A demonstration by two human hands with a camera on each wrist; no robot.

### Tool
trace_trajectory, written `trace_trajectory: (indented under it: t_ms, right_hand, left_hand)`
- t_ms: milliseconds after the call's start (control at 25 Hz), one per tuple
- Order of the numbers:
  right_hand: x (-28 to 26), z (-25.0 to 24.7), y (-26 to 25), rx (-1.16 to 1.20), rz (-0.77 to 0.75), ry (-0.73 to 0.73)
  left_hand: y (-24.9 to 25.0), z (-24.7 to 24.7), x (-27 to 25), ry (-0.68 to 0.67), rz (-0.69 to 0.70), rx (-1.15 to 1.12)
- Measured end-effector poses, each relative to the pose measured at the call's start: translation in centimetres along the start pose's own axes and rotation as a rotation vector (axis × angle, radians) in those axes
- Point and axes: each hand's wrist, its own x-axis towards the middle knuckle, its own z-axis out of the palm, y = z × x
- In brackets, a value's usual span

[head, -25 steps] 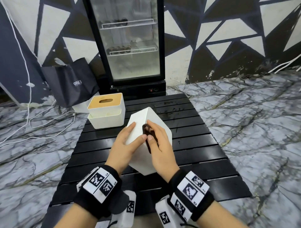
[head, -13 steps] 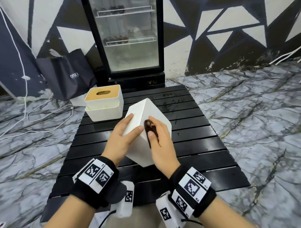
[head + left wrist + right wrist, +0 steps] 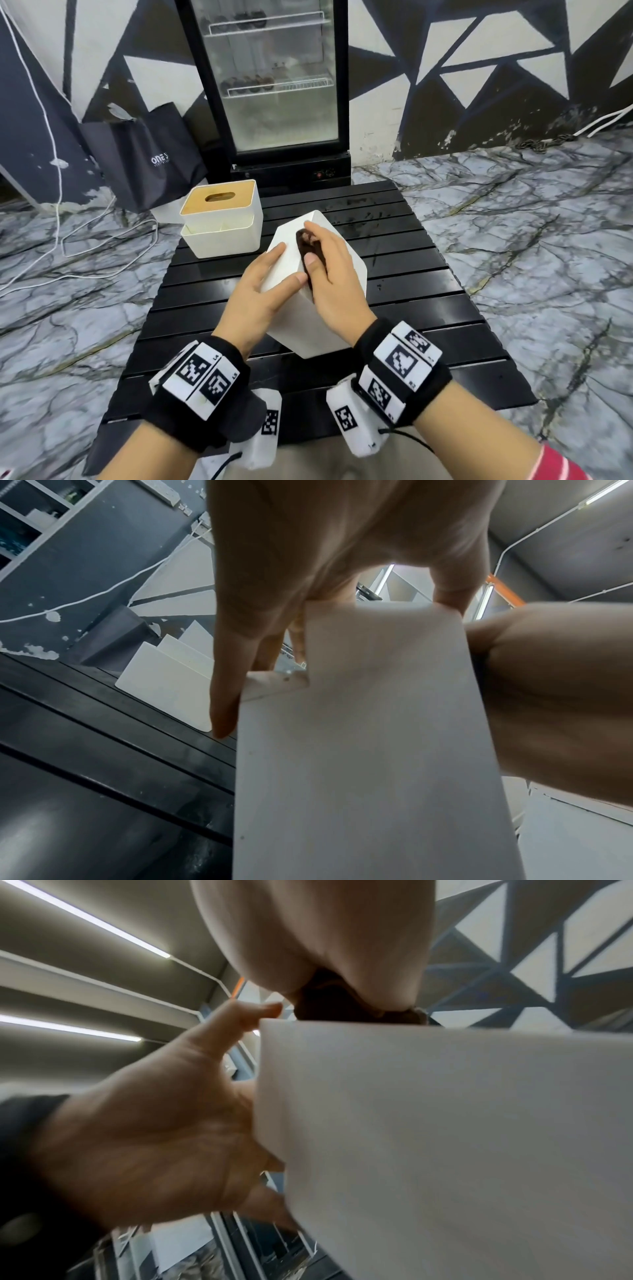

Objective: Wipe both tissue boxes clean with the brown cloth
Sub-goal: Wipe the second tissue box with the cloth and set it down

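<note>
A white tissue box is held tilted above the black slatted table. My left hand grips its left side, thumb on the upper face and fingers underneath. On the same face, my right hand presses a crumpled brown cloth, pinched between thumb and fingers, near the far upper corner. The right wrist view shows the cloth bunched on the box's edge. A second white tissue box with a wooden lid stands at the table's back left.
A glass-door fridge stands behind the table, with a black paper bag to its left. White cables lie on the marble floor. The right half of the table is bare slats.
My right hand has slid the cloth up the box face toward its far top corner. The left hand keeps the same grip.
</note>
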Motion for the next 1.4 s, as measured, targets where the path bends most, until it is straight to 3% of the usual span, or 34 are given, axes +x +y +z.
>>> trace_trajectory:
  t_ms: [200,360,600,720,960,1080,1200,1400]
  right_hand:
    - [0.9,-1.3,0.7,0.087,0.116,0.021]
    - [1.1,-1.0,0.2,0.041,0.069,-0.009]
    - [4.3,-2.4,1.5,-0.058,0.196,-0.028]
    - [3.5,-2.4,2.4,-0.08,0.258,0.004]
    - [3.8,-2.5,1.9,-0.069,0.166,-0.052]
    - [3.7,-3.2,3.1,-0.108,0.267,-0.073]
    - [2.5,-3.6,4.1,-0.116,0.335,-0.029]
    - [-1.1,-3.1,4.0,-0.108,0.294,0.016]
  left_hand:
    - [0.0,0.4,-0.1,0.011,0.021,0.029]
    - [0.3,0.4,-0.2,-0.006,0.031,0.031]
    - [0.0,0.5,0.1,0.0,0.042,0.062]
    - [-0.2,0.5,0.1,0.02,0.034,0.071]
    - [0.1,0.7,0.0,0.006,0.044,0.078]
    - [-0.1,0.2,0.1,0.011,0.035,0.066]
    - [-0.3,0.1,0.1,0.012,0.03,0.037]
    - [-0.5,0.2,0.1,0.027,0.029,0.018]
